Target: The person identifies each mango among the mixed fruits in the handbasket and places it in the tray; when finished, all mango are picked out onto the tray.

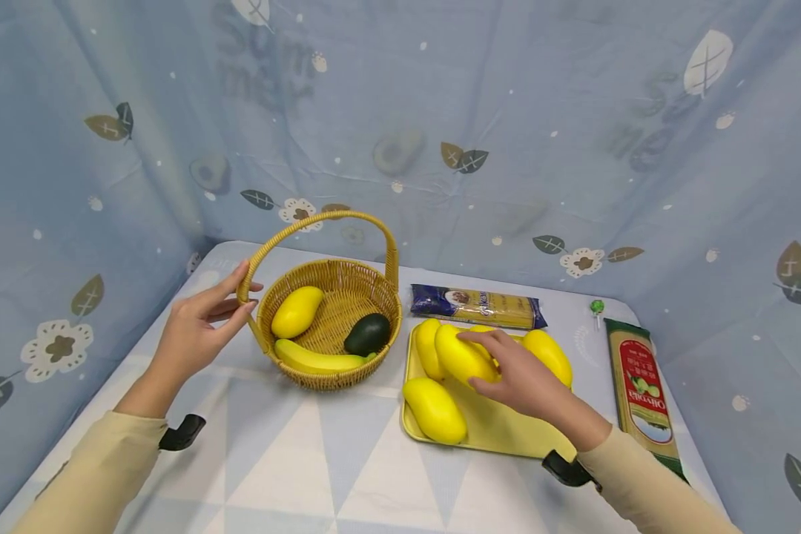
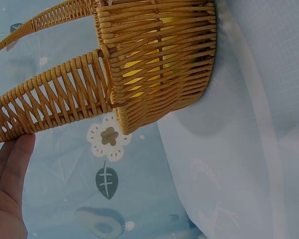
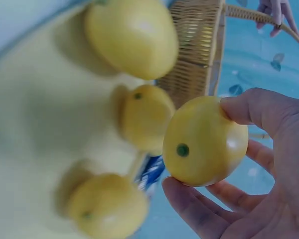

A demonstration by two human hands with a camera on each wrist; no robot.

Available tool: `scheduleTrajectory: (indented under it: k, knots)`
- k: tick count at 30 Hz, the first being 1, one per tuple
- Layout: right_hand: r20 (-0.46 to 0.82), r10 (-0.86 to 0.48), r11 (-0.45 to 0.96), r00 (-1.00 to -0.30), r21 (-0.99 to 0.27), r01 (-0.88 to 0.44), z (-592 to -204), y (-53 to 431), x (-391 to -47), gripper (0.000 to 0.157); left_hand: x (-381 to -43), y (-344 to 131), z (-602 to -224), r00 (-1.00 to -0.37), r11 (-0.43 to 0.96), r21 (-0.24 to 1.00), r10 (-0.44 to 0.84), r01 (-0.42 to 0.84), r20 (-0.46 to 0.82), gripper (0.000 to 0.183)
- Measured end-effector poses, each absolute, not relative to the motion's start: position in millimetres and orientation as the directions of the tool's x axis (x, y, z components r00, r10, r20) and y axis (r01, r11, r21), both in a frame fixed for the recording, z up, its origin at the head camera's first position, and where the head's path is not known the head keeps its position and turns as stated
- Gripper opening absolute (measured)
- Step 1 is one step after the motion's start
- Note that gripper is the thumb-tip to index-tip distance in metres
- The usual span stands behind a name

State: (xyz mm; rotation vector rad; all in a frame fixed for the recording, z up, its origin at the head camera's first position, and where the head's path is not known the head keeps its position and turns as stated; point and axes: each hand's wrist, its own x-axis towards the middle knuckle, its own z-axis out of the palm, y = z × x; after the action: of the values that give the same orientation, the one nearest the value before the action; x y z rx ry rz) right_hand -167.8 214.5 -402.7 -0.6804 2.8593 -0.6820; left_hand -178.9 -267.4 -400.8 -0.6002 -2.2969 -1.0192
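Observation:
My left hand (image 1: 196, 326) pinches the left side of the handle of a wicker basket (image 1: 330, 380), thumb and fingers on either side of it. Inside the basket lie a mango (image 1: 297, 312), a banana (image 1: 317, 360) and a dark green avocado (image 1: 368, 334). With thumb and fingers my right hand (image 1: 517, 371) grips another yellow mango (image 1: 463, 354), held above a yellow tray (image 1: 500, 430). In the right wrist view this mango (image 3: 204, 142) shows its green stem spot and hangs apart from those below. Several mangoes rest on the tray, including one at its front left (image 1: 435, 410).
Behind the tray lies a blue and yellow pasta packet (image 1: 477, 305). A green lollipop (image 1: 597, 306) and a red and green Olivoila packet (image 1: 643, 393) are at the right. Patterned blue curtains (image 1: 400, 111) close off the back and sides of the table.

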Motion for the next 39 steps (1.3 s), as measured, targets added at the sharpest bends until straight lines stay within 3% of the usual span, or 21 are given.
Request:
scheduleTrajectory:
  k: [11,17,29,39]
  knots:
    - [-0.151,-0.281,0.877,-0.948,-0.44,-0.19,-442,250,-133,0.068,-178,-267,-401,-0.74,0.603,0.528,0.164,0.599,0.652,0.085]
    - [-0.183,-0.245,0.891,-0.952,-0.43,-0.147,-456,252,-126,0.068,-177,-266,-400,-0.747,0.604,0.534,0.161,0.592,0.645,0.085]
    - [-0.042,-0.276,0.886,-0.96,-0.399,-0.237,-449,252,-120,0.07,-177,-265,-401,-0.748,0.609,0.53,0.164,0.59,0.643,0.084]
    - [0.077,-0.38,0.838,-0.922,-0.394,-0.378,-430,222,-143,0.061,-177,-266,-400,-0.746,0.604,0.53,0.17,0.595,0.644,0.083]
